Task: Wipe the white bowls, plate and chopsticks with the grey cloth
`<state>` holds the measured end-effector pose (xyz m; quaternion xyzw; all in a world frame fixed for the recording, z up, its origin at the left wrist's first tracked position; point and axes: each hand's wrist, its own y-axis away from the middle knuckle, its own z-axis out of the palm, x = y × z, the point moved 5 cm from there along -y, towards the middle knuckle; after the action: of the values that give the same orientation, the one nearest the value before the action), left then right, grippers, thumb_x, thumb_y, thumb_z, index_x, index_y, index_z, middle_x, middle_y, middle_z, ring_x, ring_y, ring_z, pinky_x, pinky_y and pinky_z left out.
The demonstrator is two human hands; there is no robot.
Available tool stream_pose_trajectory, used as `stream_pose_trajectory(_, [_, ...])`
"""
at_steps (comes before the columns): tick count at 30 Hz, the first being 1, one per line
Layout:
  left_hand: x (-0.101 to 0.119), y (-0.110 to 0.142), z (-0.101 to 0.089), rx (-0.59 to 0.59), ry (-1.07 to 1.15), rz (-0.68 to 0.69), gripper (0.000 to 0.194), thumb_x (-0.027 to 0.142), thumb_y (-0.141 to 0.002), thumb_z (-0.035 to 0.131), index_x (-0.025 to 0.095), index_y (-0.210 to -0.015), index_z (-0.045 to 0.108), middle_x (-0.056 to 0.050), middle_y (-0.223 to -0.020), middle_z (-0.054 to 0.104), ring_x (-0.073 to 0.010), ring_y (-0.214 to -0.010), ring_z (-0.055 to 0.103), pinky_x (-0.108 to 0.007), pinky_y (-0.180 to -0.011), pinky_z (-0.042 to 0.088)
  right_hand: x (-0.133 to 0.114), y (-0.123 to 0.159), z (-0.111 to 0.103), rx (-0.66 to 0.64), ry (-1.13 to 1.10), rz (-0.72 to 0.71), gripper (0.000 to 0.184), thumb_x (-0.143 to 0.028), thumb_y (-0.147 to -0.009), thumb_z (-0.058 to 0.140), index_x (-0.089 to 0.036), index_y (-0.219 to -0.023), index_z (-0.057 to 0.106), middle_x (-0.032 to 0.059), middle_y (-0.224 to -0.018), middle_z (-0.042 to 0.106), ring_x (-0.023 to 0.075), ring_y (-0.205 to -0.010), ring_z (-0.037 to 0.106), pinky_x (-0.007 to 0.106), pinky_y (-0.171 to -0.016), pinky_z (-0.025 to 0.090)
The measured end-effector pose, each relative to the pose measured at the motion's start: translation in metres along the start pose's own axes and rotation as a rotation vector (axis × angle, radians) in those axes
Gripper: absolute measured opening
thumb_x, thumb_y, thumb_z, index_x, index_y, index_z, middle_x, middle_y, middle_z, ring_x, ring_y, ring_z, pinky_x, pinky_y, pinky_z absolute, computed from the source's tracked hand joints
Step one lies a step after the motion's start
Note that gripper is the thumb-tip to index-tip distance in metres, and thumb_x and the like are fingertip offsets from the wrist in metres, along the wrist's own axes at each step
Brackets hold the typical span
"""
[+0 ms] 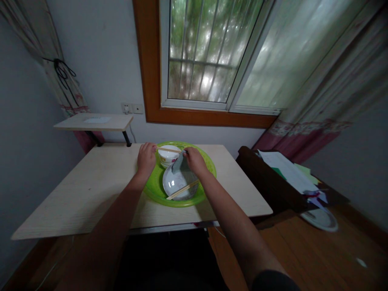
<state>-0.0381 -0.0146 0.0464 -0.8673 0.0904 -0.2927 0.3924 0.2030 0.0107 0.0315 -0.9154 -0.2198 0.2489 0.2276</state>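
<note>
A green plastic basin (pixel 151 190) stands on the table. My left hand (pixel 147 158) is closed on one end of a chopstick (pixel 163 149), which lies level above the basin. At its other end, my right hand (pixel 195 161) is closed around a grey cloth (pixel 181 163) that hangs down over a plate. Whether one or two chopsticks are held, I cannot tell. Below my hands, stacked white bowls (pixel 168 157) with a flower pattern sit at the back left of the basin. In front of them lies a white plate (pixel 174 184), with more chopsticks (pixel 183 190) resting across it.
The pale wooden table (pixel 100 182) carries a small raised shelf (pixel 93 121) at its back left. A window (pixel 212 52) is beyond the table. To the right stands a dark cabinet (pixel 257 178) with papers (pixel 285 169) on it, and a round white object (pixel 319 219) lies beside it.
</note>
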Motion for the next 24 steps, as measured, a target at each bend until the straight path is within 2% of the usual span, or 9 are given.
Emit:
stream_pose_trajectory(4, [0.006,0.001,0.009,-0.096,0.049,0.073,0.026,0.022,-0.102,0.041,0.02,-0.097,0.067,-0.01,-0.1,0.071,-0.0271,-0.1,0.061,-0.041,-0.093,0.049,-0.008,0.0,0.001,-0.033,-0.007,-0.057,0.019,-0.02,-0.103,0.052,-0.017,-0.112,0.068,0.012,-0.111,0.07,0.0247,-0.103,0.06,0.035,-0.094,0.045])
stream_pose_trajectory(10, [0.025,0.008,0.024,-0.338,0.089,0.267,0.021,0.022,-0.1,0.051,0.019,-0.099,0.072,-0.008,-0.101,0.075,-0.0251,-0.099,0.064,-0.039,-0.094,0.051,-0.027,0.003,0.006,-0.087,-0.039,-0.184,0.019,-0.023,-0.104,0.054,-0.018,-0.115,0.068,0.0114,-0.11,0.07,0.0239,-0.104,0.061,0.035,-0.094,0.046])
stream_pose_trajectory(13, [0.03,0.011,0.025,-0.377,0.081,0.3,0.022,0.019,-0.099,0.052,0.019,-0.1,0.073,-0.008,-0.101,0.076,-0.0245,-0.099,0.065,-0.039,-0.094,0.051,-0.035,0.005,0.009,-0.108,-0.037,-0.235,0.02,-0.024,-0.104,0.054,-0.018,-0.117,0.067,0.0114,-0.11,0.07,0.0235,-0.103,0.062,0.034,-0.093,0.047])
stream_pose_trajectory(16, [0.031,0.011,0.024,-0.357,0.062,0.279,0.022,0.019,-0.1,0.052,0.019,-0.099,0.073,-0.008,-0.101,0.076,-0.025,-0.099,0.066,-0.039,-0.094,0.051,-0.037,0.004,0.009,-0.104,-0.037,-0.24,0.019,-0.024,-0.104,0.055,-0.017,-0.117,0.068,0.0115,-0.108,0.071,0.0236,-0.101,0.063,0.034,-0.092,0.047])
stream_pose_trajectory(18, [0.028,0.009,0.02,-0.301,0.035,0.229,0.022,0.02,-0.1,0.05,0.019,-0.098,0.072,-0.009,-0.102,0.076,-0.0258,-0.1,0.065,-0.039,-0.095,0.05,-0.032,0.002,0.007,-0.084,-0.044,-0.212,0.018,-0.023,-0.103,0.057,-0.018,-0.116,0.068,0.0112,-0.108,0.071,0.0239,-0.101,0.063,0.034,-0.091,0.048])
stream_pose_trajectory(24, [0.007,0.001,0.006,-0.064,-0.012,0.03,0.028,0.019,-0.102,0.041,0.021,-0.092,0.067,-0.009,-0.096,0.073,-0.027,-0.096,0.061,-0.041,-0.092,0.048,0.005,-0.004,0.0,0.012,-0.102,0.005,0.019,-0.016,-0.098,0.059,-0.019,-0.113,0.07,0.0104,-0.112,0.073,0.0247,-0.105,0.065,0.038,-0.096,0.049])
